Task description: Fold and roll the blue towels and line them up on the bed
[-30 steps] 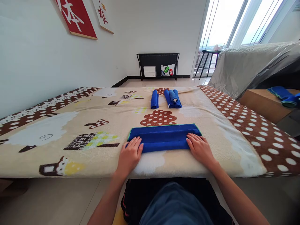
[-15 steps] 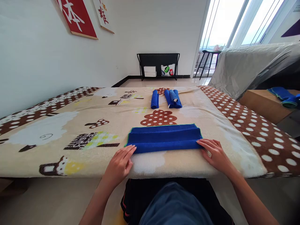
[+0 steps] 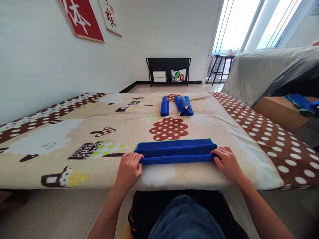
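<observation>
A blue towel [image 3: 175, 150] with green edging lies partly folded in a long strip near the front of the bed. Its near edge is turned up in a narrow fold. At the left end of that fold, my left hand [image 3: 129, 167] is closed on the towel with bent fingers. My right hand [image 3: 227, 162] grips the fold's right end, thumb below and fingers over it. Farther back lies a single rolled blue towel [image 3: 164, 106]. Beside it, several more blue rolls [image 3: 183, 105] sit together, one on top of the others.
A patterned blanket [image 3: 99, 172] covers the bed, with a polka-dot border at both sides. On the right, blue cloths [image 3: 302, 103] lie on a cardboard box [image 3: 276, 111]. A black shelf [image 3: 168, 64] stands at the far wall, and a stool [image 3: 221, 66] by the window.
Both hands have curled their fingers around the near fold, which is now narrower and raised. The towel's far edge has come closer to me.
</observation>
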Demonstrator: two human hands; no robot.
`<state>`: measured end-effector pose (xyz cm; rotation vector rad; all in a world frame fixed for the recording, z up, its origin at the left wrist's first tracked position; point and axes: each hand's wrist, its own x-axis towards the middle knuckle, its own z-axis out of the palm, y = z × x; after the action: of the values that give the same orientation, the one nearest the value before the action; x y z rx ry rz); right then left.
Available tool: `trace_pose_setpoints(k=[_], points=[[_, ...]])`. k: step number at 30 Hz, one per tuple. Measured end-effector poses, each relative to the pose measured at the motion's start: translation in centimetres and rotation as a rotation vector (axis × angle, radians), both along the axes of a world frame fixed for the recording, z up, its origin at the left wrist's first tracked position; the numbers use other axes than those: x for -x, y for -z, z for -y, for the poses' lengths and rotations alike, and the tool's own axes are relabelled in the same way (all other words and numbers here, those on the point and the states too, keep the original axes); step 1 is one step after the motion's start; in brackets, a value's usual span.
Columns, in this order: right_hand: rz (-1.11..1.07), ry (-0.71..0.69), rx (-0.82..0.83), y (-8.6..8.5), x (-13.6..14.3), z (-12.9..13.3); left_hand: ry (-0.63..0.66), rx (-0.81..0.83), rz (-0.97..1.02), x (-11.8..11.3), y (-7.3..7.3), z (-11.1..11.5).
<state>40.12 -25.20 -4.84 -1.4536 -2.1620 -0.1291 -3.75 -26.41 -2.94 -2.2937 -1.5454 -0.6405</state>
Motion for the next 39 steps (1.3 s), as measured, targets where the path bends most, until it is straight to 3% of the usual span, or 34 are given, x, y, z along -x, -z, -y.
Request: trace_pose_setpoints(k=[3, 6, 8, 11, 13, 16, 21, 24, 26, 28, 33, 35, 37, 39], points=[[0.071, 0.057, 0.006, -0.4, 1.1, 0.2, -0.042, 0.036, -0.052, -0.4, -0.5, 0.2], [0.107, 0.065, -0.053, -0.7, 4.2, -0.1, -0.079, 0.022, -0.034, -2.6, -0.7, -0.3], [0.079, -0.048, -0.054, -0.9, 7.1, -0.2, 0.013, 0.026, 0.013, -5.4, -0.6, -0.6], [0.027, -0.282, 0.0, -1.2, 11.1, -0.2, 0.272, 0.1, 0.044, -9.8, -0.3, -0.9], [0.022, -0.342, 0.022, -1.2, 12.3, -0.2, 0.344, 0.145, 0.056, -11.3, 0.1, -1.2], [0.038, -0.272, 0.012, -0.6, 10.9, -0.4, 0.271, 0.166, 0.086, -9.8, 0.8, -1.5], [0.059, 0.004, -0.036, 1.0, 3.0, -0.7, -0.003, 0.089, 0.119, -1.3, 1.7, -1.2], [0.088, 0.103, -0.062, 1.4, 0.2, -0.8, -0.159, -0.008, 0.093, 1.6, 1.8, -0.6], [0.093, 0.139, -0.094, 1.3, 0.6, -0.7, -0.226, -0.089, 0.084, 1.1, 1.6, -0.3], [0.078, 0.117, -0.106, 0.8, 2.8, -0.5, -0.199, -0.12, 0.103, -1.2, 1.1, -0.2], [0.05, -0.098, -0.002, -0.4, 11.5, -0.3, 0.18, 0.148, 0.059, -10.2, 0.5, -1.0], [0.049, -0.103, 0.02, -0.6, 13.5, -0.5, 0.225, 0.218, 0.028, -12.3, 0.6, -1.5], [0.051, -0.049, 0.035, -0.5, 13.6, -0.9, 0.167, 0.229, 0.029, -12.2, 0.9, -2.0], [0.055, 0.052, 0.045, -0.3, 11.7, -1.5, 0.046, 0.205, 0.041, -9.9, 1.1, -2.4]])
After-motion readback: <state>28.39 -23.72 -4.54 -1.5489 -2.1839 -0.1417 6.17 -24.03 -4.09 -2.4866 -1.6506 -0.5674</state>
